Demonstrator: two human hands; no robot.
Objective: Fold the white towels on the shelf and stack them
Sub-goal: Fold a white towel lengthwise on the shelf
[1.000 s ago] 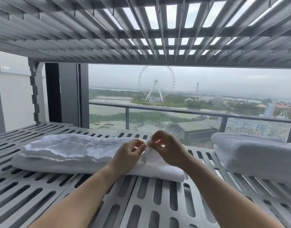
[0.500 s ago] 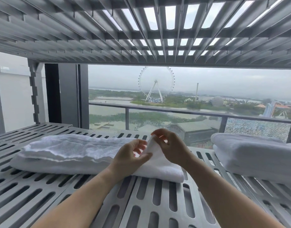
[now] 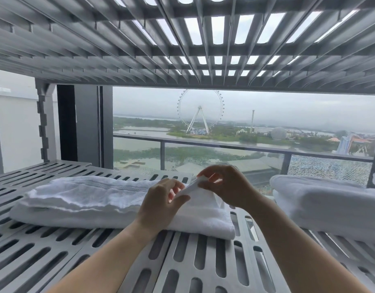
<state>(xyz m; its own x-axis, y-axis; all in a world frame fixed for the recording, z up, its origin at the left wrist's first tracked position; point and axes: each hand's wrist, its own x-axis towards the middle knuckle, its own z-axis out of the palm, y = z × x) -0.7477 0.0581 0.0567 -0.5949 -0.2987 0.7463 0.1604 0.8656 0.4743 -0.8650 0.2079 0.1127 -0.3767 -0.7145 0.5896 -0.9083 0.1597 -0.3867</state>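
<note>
A long white towel [image 3: 87, 199], folded lengthwise, lies across the grey slotted shelf [image 3: 182, 261] in front of me. Its right end is lifted into a small peak. My right hand [image 3: 228, 187] pinches the top corner of that peak. My left hand [image 3: 161, 204] holds the same raised end from the left, thumb against the cloth. A stack of folded white towels [image 3: 330, 206] rests at the right side of the shelf, apart from both hands.
Another slotted shelf [image 3: 182, 49] hangs low overhead. A grey upright post [image 3: 43, 123] stands at the back left. Behind the shelf are a window and a balcony rail [image 3: 224, 144]. Bare shelf surface extends at the left and near me.
Both hands have raised the towel's right end a little higher, and the cloth between them now stands up in a peak. The towel's left part has not moved.
</note>
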